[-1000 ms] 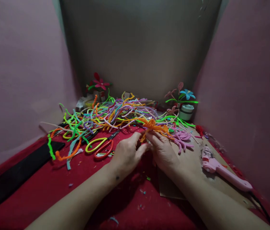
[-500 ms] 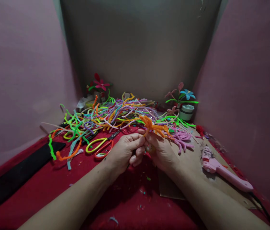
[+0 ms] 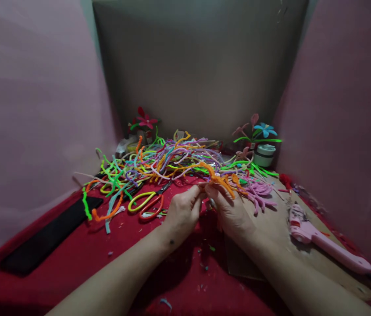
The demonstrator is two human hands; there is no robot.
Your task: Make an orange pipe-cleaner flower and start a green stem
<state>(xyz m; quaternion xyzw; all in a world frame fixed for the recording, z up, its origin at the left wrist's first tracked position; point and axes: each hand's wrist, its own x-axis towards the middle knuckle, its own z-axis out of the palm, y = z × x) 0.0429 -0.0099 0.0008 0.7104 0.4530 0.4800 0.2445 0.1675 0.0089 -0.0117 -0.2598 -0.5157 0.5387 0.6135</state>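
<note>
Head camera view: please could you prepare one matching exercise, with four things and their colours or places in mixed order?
1. glue gun
2. scissors
3. orange craft stems
4. jar

A. held in the right hand
B. near the blue flower
C. pink, on the cardboard
D. partly yellow, partly red

Pairs: 1-C, 2-D, 3-A, 4-B

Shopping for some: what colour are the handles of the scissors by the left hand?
One yellow handle, one red handle: see head view.
</note>
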